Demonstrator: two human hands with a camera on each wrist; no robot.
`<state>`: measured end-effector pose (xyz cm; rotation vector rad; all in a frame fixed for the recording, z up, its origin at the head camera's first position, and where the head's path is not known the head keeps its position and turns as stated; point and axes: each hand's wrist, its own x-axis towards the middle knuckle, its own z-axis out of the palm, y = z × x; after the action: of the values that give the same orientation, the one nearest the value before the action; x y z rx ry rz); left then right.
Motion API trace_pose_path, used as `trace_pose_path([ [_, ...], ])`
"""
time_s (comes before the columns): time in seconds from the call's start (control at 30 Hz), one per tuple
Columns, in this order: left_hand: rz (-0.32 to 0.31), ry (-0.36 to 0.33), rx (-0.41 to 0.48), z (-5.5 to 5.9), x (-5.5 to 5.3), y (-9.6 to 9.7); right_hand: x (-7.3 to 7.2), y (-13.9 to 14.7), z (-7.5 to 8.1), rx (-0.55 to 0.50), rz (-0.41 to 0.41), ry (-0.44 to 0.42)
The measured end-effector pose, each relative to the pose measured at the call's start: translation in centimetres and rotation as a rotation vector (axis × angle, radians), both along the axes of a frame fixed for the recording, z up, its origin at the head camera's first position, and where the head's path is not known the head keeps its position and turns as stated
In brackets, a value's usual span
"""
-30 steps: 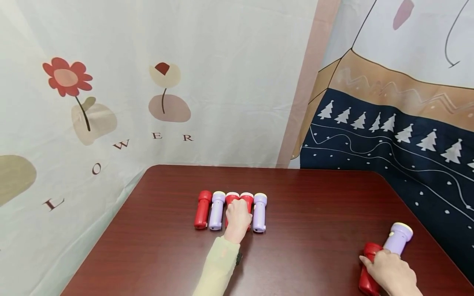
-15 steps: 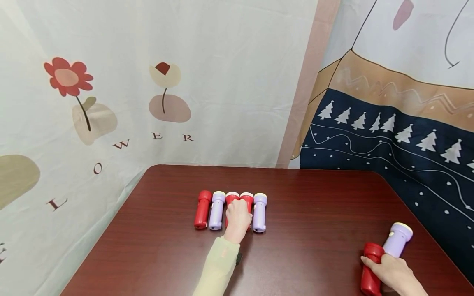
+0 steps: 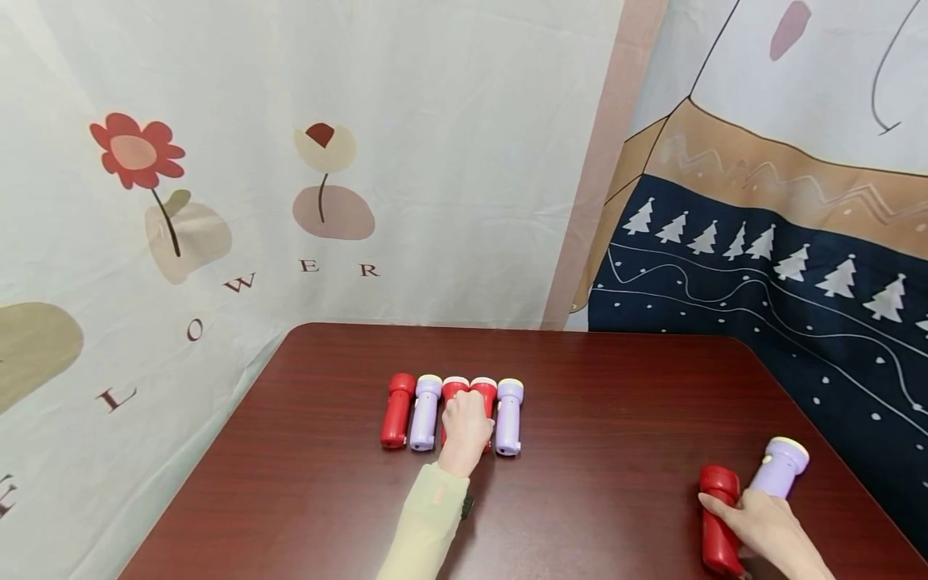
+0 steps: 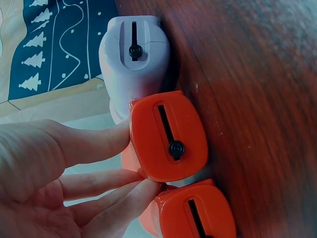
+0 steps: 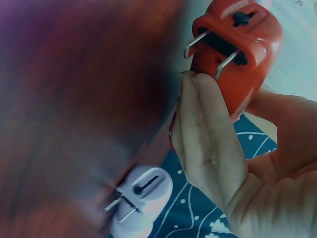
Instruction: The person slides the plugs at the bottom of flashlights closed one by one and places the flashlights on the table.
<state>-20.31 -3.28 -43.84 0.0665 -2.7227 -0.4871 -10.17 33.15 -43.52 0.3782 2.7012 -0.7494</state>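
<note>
A row of red and purple flashlights lies on the table. My left hand (image 3: 466, 431) is over the middle of the row in the head view. Its thumb and fingers pinch a red flashlight (image 4: 171, 136), between a purple flashlight (image 4: 133, 59) and another red flashlight (image 4: 198, 210). At the front right, my right hand (image 3: 770, 524) grips a separate red flashlight (image 3: 719, 515), thumb on one side and fingers on the other. Two metal plug prongs (image 5: 228, 63) stick out of its end. Close by on the right lies a purple flashlight (image 3: 779, 467), partly hidden by this hand.
The brown wooden table (image 3: 602, 419) has rounded far corners. Behind it hangs a pale curtain (image 3: 449, 161) with printed flowers and letters. A dark blue cloth (image 3: 754, 298) with white trees hangs at the right. A red flashlight (image 3: 396, 411) ends the row at left.
My right hand has brought its red flashlight slightly left and away from me, widening the gap to the purple one. My left hand and the row have stayed in place.
</note>
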Motion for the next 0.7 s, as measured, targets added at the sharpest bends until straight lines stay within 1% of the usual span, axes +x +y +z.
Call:
trace_pose_path([
  [0.1, -0.004, -0.005, 0.002, 0.0, 0.0, 0.0, -0.4, -0.4, 0.6, 0.072, 0.044, 0.038],
  [0.2, -0.006, -0.011, 0.002, -0.1, 0.0, 0.1, -0.7, -0.7, 1.3, 0.108, 0.059, 0.062],
  [0.37, -0.005, -0.011, 0.007, -0.2, -0.1, 0.1, -1.5, -1.5, 2.5, 0.103, 0.056, 0.102],
  [0.53, -0.016, -0.009, 0.012, -0.1, -0.1, -0.1, -2.4, -2.4, 3.5, 0.112, 0.058, 0.179],
  [0.6, -0.025, -0.015, 0.025, 0.0, -0.2, -0.2, -2.8, -2.7, 3.7, 0.100, 0.059, 0.201],
  [0.7, -0.042, -0.027, 0.047, 0.1, -0.2, -0.4, -3.5, -3.3, 3.9, 0.066, 0.043, 0.208],
])
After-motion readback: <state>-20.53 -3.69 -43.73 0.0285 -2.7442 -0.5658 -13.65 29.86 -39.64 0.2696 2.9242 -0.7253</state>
